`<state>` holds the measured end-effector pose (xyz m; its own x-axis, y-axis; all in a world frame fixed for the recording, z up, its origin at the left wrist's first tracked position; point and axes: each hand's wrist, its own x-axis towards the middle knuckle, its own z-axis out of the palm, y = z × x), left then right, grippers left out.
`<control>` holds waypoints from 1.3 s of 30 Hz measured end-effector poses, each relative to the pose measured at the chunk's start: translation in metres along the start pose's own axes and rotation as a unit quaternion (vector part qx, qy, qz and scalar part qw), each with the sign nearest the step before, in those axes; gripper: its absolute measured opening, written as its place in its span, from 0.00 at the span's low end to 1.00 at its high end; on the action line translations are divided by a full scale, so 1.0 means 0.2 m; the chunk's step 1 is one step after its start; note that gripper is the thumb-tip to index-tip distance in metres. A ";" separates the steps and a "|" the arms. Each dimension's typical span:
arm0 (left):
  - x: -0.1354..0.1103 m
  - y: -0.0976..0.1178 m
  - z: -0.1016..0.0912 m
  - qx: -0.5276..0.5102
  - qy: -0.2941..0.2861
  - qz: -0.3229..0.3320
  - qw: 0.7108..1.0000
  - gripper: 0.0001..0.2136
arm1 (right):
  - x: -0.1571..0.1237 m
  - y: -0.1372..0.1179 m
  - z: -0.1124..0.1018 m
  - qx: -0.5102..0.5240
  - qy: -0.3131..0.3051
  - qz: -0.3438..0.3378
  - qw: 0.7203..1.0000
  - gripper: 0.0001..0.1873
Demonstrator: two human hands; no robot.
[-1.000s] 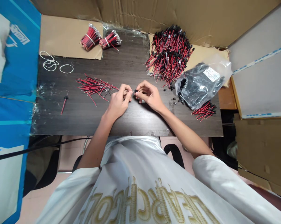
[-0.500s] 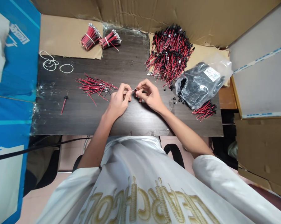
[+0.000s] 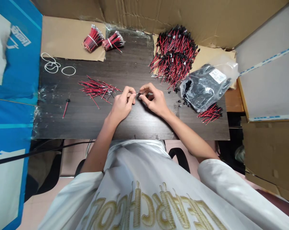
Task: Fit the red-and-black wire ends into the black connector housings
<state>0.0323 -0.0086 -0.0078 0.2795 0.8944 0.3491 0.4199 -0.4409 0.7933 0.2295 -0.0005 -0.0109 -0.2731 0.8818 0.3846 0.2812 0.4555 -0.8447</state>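
Note:
My left hand (image 3: 122, 104) pinches the end of a thin red and black wire, fingers closed, above the dark table (image 3: 82, 118). My right hand (image 3: 154, 99) is closed on a small black connector (image 3: 139, 94), its fingertips almost touching those of the left hand. The wire's metal tip meets the connector between the two hands. A loose fan of red and black wires (image 3: 96, 88) lies just left of my left hand.
A big heap of wires with black connectors (image 3: 174, 56) lies at the back right. A clear bag of black connectors (image 3: 206, 86) sits right, with a small wire bunch (image 3: 210, 114) below it. Two banded bundles (image 3: 102, 40), rubber bands (image 3: 54, 66) and a single wire (image 3: 66, 107) lie left.
Both hands stay almost in place. The right hand's fingers have shifted slightly on the connector at the wire's tip.

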 end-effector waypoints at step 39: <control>0.01 0.02 0.00 -0.122 0.006 -0.045 0.991 0.10 | -0.03 -0.05 0.05 0.010 0.030 -0.025 0.999 0.18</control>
<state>0.0350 -0.0092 -0.0045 0.2404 0.9304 0.2767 0.2199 -0.3298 0.9181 0.2188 -0.0121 -0.0097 -0.2307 0.8641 0.4474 0.2492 0.4969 -0.8312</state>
